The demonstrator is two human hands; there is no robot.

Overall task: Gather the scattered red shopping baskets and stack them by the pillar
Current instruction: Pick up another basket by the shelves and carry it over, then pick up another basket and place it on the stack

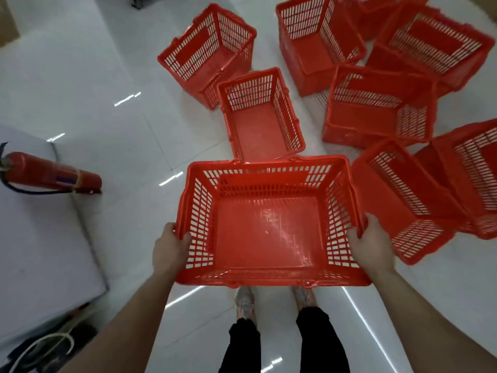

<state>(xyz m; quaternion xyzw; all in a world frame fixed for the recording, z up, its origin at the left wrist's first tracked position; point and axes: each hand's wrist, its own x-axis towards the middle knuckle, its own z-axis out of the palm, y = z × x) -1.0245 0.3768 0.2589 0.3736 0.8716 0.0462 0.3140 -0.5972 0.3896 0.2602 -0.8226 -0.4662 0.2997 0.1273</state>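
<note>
Both forearms reach forward and slightly inward, bare to the elbow. The left hand (169, 246) clamps the left short wall of the held basket (266, 230), thumb hooked over the rim to the inside; the fingers on the outer face are mostly out of sight. The right hand (369, 243) grips the opposite short wall in the same way, thumb inside the rim and palm against the outer face. The held basket hangs level between the two hands, mouth up, clear of the floor (107, 103) and above the person's shoes (244, 300).

Directly beyond the hands, an upright basket (259, 125) stands on the floor, its near end just beside the far rim of the held basket. Further out and toward the left-hand side, a tipped basket (207, 52) leans against the upright one. Just beside the right hand, a side-lying basket (403, 200) rests with its mouth turned away to the right. More red baskets (376, 103) lie in a loose cluster beyond and to the right of the right hand, several overlapping or touching.

Well out from the left hand, a red fire extinguisher (51, 170) stands against a white structure (40, 238). Whether that structure is the pillar cannot be told.
</note>
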